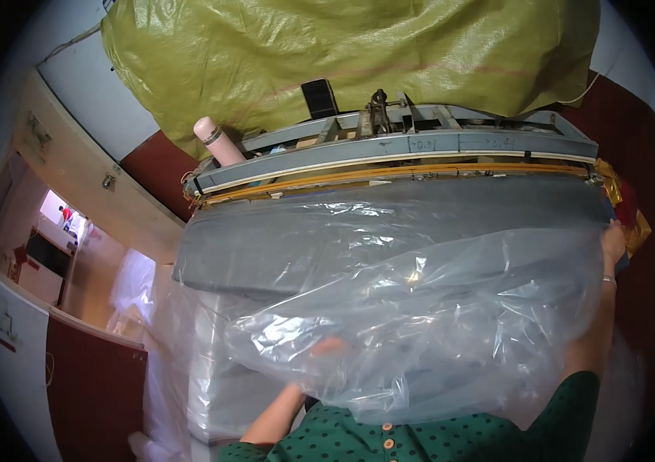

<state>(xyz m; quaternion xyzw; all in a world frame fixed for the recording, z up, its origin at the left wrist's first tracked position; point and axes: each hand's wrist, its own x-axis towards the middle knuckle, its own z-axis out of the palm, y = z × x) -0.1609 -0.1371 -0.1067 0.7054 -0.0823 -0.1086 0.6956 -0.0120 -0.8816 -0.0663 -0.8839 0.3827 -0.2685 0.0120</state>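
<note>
Clear plastic film (435, 323) spreads in loose, shiny folds from just in front of the person's green dotted shirt (451, 437) up over the lower part of a long grey covered surface (389, 208). The left hand (329, 346) is under the film, blurred through it, its forearm coming in from the lower edge; I cannot tell whether its fingers are closed on anything. Just left of it, more clear plastic (200, 369) hangs down in glossy creases. The right hand (613, 240) reaches farther out, at the film's upper right edge beside the end of the grey surface, a thin band (609, 279) around its wrist; its fingers look bent, but whether they pinch the film cannot be told. Near that hand is some gold foil (611, 183). Past the grey surface, orange strips (435, 169) run along a grey metal frame (397, 146), with a pink bottle (221, 145) leaning at its left end and a dark flat rectangular object (318, 98) behind it. A yellow-green tarp (358, 46) drapes across the back, and at far left a doorway (85, 269) shows a lit space beyond.
</note>
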